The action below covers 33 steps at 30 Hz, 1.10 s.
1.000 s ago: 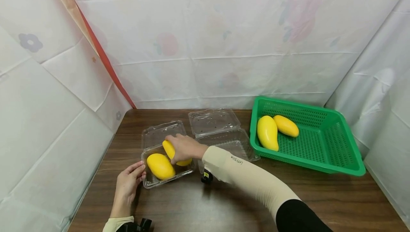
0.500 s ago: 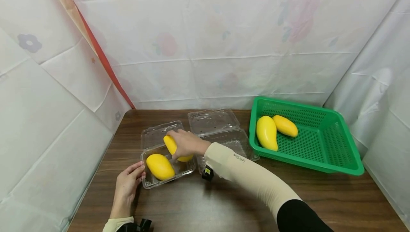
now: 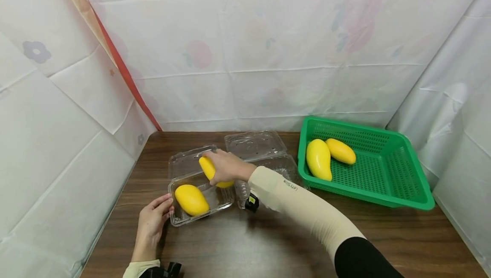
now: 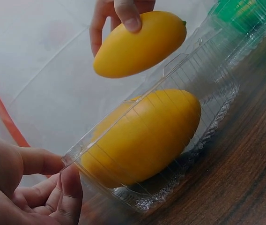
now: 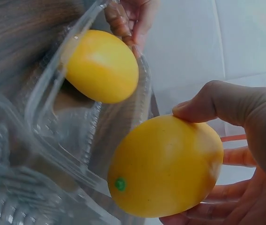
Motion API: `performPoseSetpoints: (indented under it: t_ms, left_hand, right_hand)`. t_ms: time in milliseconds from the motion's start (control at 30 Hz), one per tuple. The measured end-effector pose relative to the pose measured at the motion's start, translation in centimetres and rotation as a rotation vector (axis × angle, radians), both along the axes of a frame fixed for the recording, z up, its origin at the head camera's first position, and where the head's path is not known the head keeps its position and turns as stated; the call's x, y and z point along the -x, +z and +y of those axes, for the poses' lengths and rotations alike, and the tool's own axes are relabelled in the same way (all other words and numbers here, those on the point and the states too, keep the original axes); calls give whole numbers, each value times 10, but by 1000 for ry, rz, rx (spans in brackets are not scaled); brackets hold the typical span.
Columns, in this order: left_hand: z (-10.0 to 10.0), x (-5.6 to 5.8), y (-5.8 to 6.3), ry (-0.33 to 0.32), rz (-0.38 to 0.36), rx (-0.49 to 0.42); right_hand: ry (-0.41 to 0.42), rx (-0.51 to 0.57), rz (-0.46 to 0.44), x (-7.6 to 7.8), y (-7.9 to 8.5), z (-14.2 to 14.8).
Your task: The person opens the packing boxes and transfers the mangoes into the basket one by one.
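My right hand (image 3: 229,167) grips a yellow mango (image 3: 208,169) by its sides, raised over the right part of a clear plastic clamshell box (image 3: 220,203). In the left wrist view that mango (image 4: 142,44) hangs above the box's rim, clear of it. Its green stem spot shows in the right wrist view, with the thumb on one side and fingers on the other. A second mango (image 3: 192,200) lies in the left part of the box. My left hand (image 3: 151,222) pinches the box's left rim between thumb and fingers (image 4: 70,187).
A second clear clamshell box (image 3: 281,165) stands open to the right, partly behind my right arm. Beyond it is a green basket (image 3: 383,197) holding two mangoes, one larger (image 3: 318,158), one smaller (image 3: 340,151). A white curtain hangs behind the wooden table (image 3: 245,252).
My right hand has lifted the mango up from inside the box and shifted slightly right. The left hand keeps its place on the rim.
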<state>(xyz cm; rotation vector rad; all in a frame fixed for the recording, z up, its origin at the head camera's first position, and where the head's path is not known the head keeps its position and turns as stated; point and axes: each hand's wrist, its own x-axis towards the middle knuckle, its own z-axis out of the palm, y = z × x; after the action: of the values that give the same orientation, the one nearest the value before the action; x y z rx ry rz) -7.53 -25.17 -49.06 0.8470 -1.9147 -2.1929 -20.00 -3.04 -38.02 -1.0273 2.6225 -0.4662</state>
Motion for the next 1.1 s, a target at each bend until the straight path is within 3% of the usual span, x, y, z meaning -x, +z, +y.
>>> performPoseSetpoints:
  t_ms: [367,1100]
  left_hand:
    - [2,1,1,8,16,-21]
    - [0,2,1,-21,5,-6]
  right_hand:
    - [-4,17,29,15,26,15]
    - [-90,66,49,44,43,65]
